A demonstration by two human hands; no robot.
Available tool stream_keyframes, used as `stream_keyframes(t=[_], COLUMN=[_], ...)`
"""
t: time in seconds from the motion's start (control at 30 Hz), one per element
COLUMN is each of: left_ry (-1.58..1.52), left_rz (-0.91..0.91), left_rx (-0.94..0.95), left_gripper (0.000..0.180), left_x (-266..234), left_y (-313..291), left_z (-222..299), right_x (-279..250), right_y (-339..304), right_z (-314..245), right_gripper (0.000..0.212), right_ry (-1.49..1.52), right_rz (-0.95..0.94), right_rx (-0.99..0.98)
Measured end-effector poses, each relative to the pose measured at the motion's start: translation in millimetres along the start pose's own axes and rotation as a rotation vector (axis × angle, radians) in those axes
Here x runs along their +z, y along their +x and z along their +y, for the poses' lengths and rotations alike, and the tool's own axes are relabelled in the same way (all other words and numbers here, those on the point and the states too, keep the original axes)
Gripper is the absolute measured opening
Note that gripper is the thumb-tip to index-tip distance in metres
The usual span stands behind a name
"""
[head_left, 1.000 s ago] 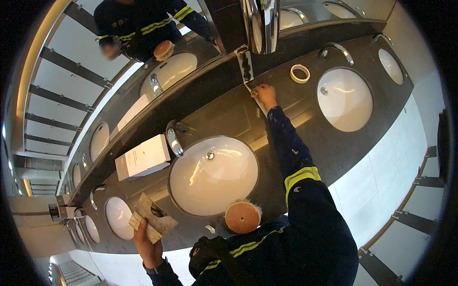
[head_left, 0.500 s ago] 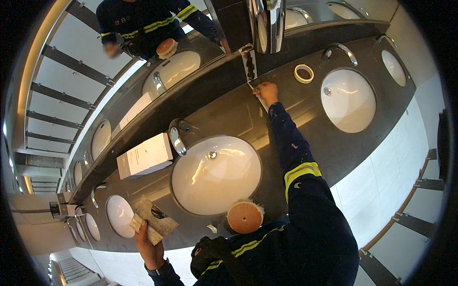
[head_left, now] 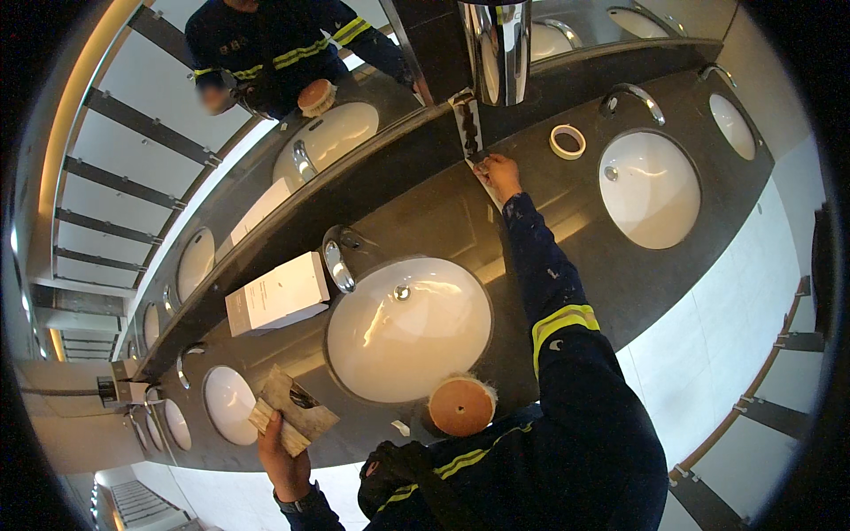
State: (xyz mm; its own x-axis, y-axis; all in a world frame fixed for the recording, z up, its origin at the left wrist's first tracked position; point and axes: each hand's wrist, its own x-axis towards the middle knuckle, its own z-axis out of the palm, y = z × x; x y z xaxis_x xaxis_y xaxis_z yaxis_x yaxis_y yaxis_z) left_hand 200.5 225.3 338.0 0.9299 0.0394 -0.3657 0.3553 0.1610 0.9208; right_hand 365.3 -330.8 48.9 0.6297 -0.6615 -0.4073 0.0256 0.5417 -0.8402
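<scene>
At the lower left my left hand (head_left: 285, 460) grips a wide scraper (head_left: 312, 423) with a pale wooden handle; dark paste lies on its stained blade. My right arm reaches across the dark counter to the backsplash. There my right hand (head_left: 503, 177) is closed low over a pale strip (head_left: 489, 196) on the counter, its fingers pinched together. Whatever small thing those fingers hold is too hidden to name. Just above them, a light strip with dark smears (head_left: 467, 124) runs up the backsplash.
A roll of masking tape (head_left: 554, 145) lies right of my right hand. Oval white basins (head_left: 416, 341) with chrome taps (head_left: 337, 258) line the counter (head_left: 425, 221). Near me stands a round brush (head_left: 461, 408); a white box (head_left: 282, 296) leans by the mirror. A chrome cylinder (head_left: 496, 53) hangs above.
My right hand has shifted slightly along the strip and turned a little. The left hand keeps hold of the scraper. The whole view has moved slightly.
</scene>
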Motion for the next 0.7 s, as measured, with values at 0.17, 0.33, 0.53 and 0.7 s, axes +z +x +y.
stream_keyframes(t=[0.17,0.33,0.53,0.7], left_ry=[0.011,0.011,0.053,0.036], left_rz=[-0.022,-0.056,-0.041,-0.032], left_rx=[0.002,0.011,0.021,0.016], left_gripper=[0.043,0.043,0.043,0.046], left_x=[-0.3,3.8,0.6,1.7], left_y=[0.1,-2.4,-1.2,-3.7], left_z=[-0.4,1.7,0.8,2.1], right_x=[1.0,9.3,10.3,18.5], right_y=[-2.6,-17.4,-21.5,-26.8], right_z=[-1.2,-13.9,-24.7,-28.9], right_gripper=[0.041,0.04,0.039,0.03], right_ry=[0.094,0.009,0.059,0.093], right_rz=[0.004,-0.01,-0.025,0.008], right_rx=[-0.017,-0.014,-0.051,-0.093])
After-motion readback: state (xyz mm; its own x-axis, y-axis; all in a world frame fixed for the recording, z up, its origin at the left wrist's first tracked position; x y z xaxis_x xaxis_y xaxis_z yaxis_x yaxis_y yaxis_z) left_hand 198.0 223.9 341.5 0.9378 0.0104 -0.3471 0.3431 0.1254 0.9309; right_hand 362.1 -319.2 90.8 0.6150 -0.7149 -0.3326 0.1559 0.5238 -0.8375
